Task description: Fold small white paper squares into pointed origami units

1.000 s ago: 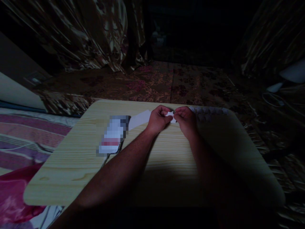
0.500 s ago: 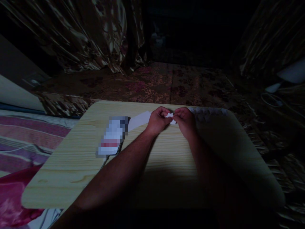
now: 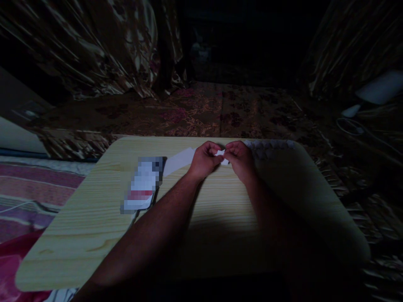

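In the dim light my left hand (image 3: 203, 160) and my right hand (image 3: 239, 160) meet near the far edge of a light wooden table (image 3: 94, 235). Both pinch a small white piece of paper (image 3: 221, 154) between their fingertips, just above the tabletop. Most of the piece is hidden by my fingers. A larger white sheet of paper (image 3: 178, 160) lies flat on the table just left of my left hand.
A blurred-out flat object (image 3: 141, 191) lies left of the sheet, with a dark cable running from it toward me. Patterned carpet (image 3: 201, 113) lies beyond the table, shiny drapes (image 3: 94, 46) behind. Striped bedding (image 3: 31, 193) and red cloth (image 3: 12, 264) sit on the left.
Both hands have closed tighter around the small paper piece, so less of it shows. The view has shifted a little to the right and up.
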Available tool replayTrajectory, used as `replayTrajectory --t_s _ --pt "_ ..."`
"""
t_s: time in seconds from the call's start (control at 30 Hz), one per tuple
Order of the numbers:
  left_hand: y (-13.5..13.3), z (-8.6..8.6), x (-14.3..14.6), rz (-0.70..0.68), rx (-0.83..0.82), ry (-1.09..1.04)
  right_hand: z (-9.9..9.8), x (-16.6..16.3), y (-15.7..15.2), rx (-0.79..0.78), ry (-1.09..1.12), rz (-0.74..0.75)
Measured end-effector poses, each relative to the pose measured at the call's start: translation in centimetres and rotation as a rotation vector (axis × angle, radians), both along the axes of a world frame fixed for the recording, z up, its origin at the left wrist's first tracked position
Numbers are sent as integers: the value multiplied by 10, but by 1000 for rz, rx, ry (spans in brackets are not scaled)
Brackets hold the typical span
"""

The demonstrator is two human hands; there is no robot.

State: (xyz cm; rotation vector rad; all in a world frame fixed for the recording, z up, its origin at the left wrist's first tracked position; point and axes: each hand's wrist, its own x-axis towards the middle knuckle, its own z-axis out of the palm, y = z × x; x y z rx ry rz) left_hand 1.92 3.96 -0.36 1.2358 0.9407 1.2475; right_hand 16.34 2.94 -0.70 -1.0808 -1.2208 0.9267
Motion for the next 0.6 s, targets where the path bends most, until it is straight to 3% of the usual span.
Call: replayTrajectory --t_s 0.6 --pt "0 0 0 -12 2 12 1 0 1 -26 48 16"
